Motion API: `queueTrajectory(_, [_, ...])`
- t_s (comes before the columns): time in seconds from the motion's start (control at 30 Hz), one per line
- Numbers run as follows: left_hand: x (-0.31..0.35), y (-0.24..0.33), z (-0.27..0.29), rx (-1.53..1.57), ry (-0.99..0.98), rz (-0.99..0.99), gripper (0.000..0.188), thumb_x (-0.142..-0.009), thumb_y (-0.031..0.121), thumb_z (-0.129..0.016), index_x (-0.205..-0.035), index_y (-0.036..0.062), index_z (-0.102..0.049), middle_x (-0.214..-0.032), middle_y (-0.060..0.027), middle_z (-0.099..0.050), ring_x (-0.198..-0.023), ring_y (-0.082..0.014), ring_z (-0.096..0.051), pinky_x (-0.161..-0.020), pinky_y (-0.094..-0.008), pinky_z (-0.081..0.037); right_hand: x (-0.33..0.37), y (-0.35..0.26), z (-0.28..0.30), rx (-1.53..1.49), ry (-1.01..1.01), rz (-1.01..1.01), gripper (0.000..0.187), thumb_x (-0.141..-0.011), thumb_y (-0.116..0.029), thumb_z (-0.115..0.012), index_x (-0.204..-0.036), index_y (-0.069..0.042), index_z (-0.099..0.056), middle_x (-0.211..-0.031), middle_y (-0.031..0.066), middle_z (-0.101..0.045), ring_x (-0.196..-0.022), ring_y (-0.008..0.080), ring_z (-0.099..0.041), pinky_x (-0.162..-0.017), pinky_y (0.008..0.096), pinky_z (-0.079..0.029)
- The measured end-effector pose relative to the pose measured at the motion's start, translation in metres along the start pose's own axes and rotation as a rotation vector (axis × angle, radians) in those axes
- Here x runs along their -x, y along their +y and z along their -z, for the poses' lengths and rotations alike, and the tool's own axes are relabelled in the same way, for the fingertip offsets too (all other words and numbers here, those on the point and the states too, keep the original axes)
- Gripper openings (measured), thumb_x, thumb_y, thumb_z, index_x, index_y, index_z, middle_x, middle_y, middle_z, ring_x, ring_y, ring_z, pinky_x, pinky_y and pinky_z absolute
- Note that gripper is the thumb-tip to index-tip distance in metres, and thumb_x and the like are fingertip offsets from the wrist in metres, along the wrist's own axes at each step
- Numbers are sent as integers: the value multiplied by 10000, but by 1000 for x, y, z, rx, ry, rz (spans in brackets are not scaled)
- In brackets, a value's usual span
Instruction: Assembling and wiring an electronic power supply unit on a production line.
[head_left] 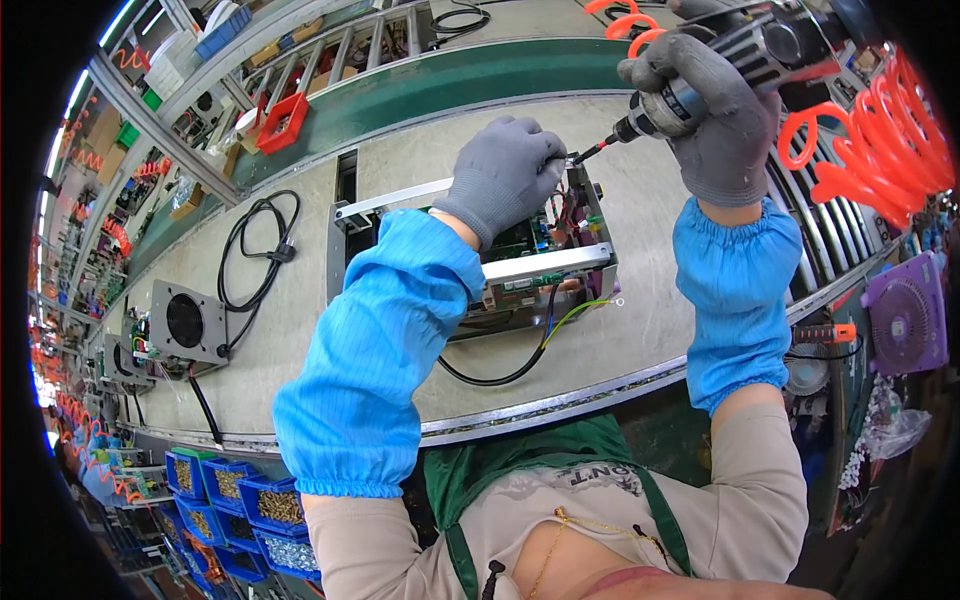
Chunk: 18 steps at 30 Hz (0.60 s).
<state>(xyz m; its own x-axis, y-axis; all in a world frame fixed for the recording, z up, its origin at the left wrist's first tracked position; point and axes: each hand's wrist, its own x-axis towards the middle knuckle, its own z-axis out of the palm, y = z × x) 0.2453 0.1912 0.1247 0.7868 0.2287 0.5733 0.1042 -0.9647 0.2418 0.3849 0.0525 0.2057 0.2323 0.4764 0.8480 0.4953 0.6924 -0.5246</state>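
My right hand, in a grey glove, grips a power screwdriver with a dark and silver body. Its thin bit slants down to the far right corner of an open metal chassis. At that corner, right by the bit's tip, my left hand rests with its gloved fingers curled in. Whatever they pinch is hidden. Inside the chassis are green circuit boards and wires, with a pale metal bar across the near side. A yellow-green wire with a ring end hangs out.
Orange coiled hoses hang at the right. Left on the bench lie a black power cable and a metal fan unit. Blue bins of screws stand lower left, a red tray far left, a purple fan far right.
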Motion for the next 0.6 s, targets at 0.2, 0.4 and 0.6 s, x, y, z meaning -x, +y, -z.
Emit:
queueTrajectory(0.2, [-2,-1,-3,48,-12,20,128,-800,208,-608,-831,105,-678,-816,-90,-612,-837,-289,-580,-727,-403,-497,-16,6,1,-223,-211,-162,186,-863,-176,-592,-913,-2,-632,-771,91,-601,-660,211,-601,-652,402,-525])
queueTrajectory(0.4, [-2,1,-5,88,-27,-17,208,-798,208,-586,-968,113,-661,-921,-117,-639,-936,-320,-588,-781,-423,-490,-39,17,-25,-724,-283,-57,265,-788,-79,-620,-1036,-13,-554,-662,75,-574,-439,99,-475,-385,227,-370])
queueTrajectory(0.6, [-18,-2,6,220,-511,205,426,-868,122,-554,-1293,125,-524,-1087,-163,-636,-979,-318,-604,-871,-388,-472,-60,-37,-48,-162,50,-779,253,-785,-66,-607,-1027,-19,-553,-635,87,-565,-423,95,-456,-363,240,-338])
